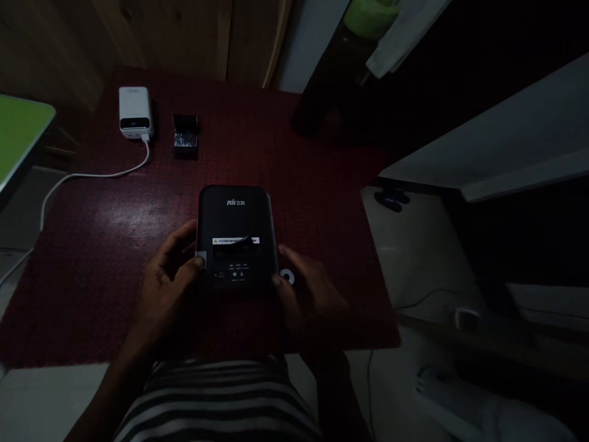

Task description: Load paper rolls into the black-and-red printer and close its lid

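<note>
A black receipt printer [237, 221] with rounded corners, white lettering at its far end and a white warning strip across its middle is between my two hands. A dark slot lies below the strip, with small buttons nearer to me. My left hand [170, 273] grips its left side, the thumb on the near left corner by a small grey tab. My right hand [313, 291] holds the right side with thumb and forefinger at the edge. Next to the right fingers is a small white ring [288, 275] with a dark centre, partly hidden by that hand.
The red textured table [322, 202] carries a white power bank [134, 110] with a white cable [99, 175] plugged in. A small black object [185, 135] with a shiny face is beside it. A green-lidded bottle [340, 67] stands at the back right. A green tabletop [21, 132] borders the left.
</note>
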Motion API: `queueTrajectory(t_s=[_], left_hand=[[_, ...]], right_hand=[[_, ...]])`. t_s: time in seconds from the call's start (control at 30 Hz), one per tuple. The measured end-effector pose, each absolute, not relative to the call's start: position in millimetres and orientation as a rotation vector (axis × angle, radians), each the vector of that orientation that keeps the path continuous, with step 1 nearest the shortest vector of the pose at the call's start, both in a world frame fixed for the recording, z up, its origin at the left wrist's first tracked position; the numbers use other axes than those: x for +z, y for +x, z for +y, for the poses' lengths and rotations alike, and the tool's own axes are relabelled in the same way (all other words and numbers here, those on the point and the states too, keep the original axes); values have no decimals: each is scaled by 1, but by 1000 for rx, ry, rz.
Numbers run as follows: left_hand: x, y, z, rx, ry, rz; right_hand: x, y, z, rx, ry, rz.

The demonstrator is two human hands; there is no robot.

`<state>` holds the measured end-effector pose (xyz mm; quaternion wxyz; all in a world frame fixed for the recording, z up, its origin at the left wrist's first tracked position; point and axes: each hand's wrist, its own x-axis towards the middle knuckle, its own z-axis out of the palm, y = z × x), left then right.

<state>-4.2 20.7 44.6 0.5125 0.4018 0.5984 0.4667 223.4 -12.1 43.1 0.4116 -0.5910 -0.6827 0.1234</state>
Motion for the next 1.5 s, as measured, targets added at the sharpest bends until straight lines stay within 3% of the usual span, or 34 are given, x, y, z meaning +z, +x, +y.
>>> queueTrajectory(t_s=[0.53, 0.93, 1.23, 1.5], left_hand=[[52, 8, 24, 1163, 926, 1452], [28, -2, 19, 1229, 1132, 1323], [16, -6, 20, 1267, 1151, 1250], [18, -6, 23, 1260, 1153, 1225]], right_hand=[[31, 225, -19, 503, -1600, -1629], [68, 221, 53, 125, -1195, -2024], [103, 169, 105, 551, -1657, -2731], [110, 172, 114, 587, -1574, -2819]])
